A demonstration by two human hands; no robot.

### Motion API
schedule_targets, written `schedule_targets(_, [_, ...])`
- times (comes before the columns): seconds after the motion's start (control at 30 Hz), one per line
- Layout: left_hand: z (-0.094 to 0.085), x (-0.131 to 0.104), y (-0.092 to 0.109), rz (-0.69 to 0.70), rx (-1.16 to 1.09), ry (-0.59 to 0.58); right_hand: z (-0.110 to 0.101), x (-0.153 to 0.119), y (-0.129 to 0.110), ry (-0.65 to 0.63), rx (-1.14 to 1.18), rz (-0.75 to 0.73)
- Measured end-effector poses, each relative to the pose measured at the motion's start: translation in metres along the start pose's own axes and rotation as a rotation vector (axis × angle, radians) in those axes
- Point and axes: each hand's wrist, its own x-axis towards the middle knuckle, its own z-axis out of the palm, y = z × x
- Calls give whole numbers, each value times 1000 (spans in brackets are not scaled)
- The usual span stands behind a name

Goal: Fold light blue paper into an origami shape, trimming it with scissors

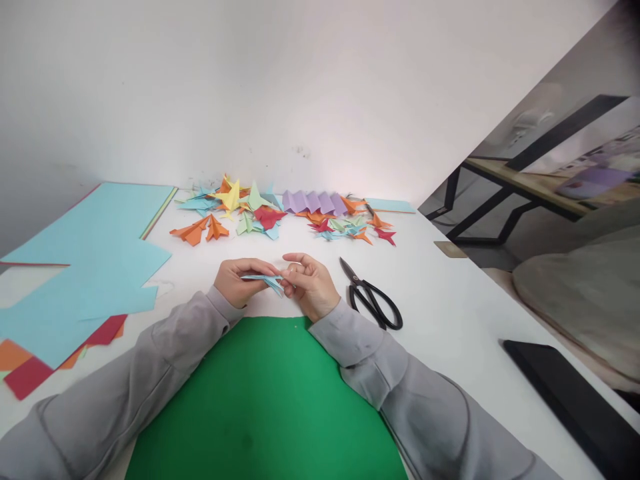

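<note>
A small folded light blue paper (pixel 273 283) is held between both hands, above the far edge of a green sheet (pixel 270 400). My left hand (pixel 243 280) grips its left part, fingers over the top. My right hand (pixel 310 285) pinches its right end between thumb and fingers. Black-handled scissors (pixel 373 293) lie to the right of my right hand, blades pointing away. Behind the hands lie folded paper shapes, among them a yellow one (pixel 231 198), a red one (pixel 269 217) and an orange one (pixel 190 231).
Light blue sheets (pixel 115 247) cover the left side of the white table (pixel 440 320), with red and orange pieces beneath. A pleated purple paper (pixel 314 203) stands near the wall. A black flat object (pixel 570 393) lies at the right edge.
</note>
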Motion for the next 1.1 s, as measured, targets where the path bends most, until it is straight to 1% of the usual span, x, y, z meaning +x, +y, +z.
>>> schedule_targets(0.13, [-5,3,-11,-19,-26,55,0,-1,-4,-11,72,91])
schedule_targets(0.27, [-10,5,-17,-67,-59,111,-1,-2,-4,-43,47,66])
schedule_targets(0.4, [-7,4,-11,-121,-120,160,-1,-2,-2,-5,2,16])
schedule_targets(0.47, [-5,3,-7,-152,-166,221,-1,-2,-1,3,0,4])
schedule_targets(0.53, [-3,2,-5,-180,-205,249,-1,-2,-2,10,17,3])
schedule_targets(0.6, [-2,2,-4,-188,-207,251,-2,-1,-3,10,30,20])
schedule_targets(0.7, [-2,2,-6,-171,-172,238,-1,-1,-2,-26,16,61])
schedule_targets(0.83, [-2,1,-6,-183,-186,196,-2,-1,2,-47,4,21])
schedule_targets(0.97, [0,0,-5,-236,-257,164,-4,0,5,-43,15,-29])
schedule_targets(1.1, [0,0,-6,-358,-364,146,-4,0,5,-22,11,-55])
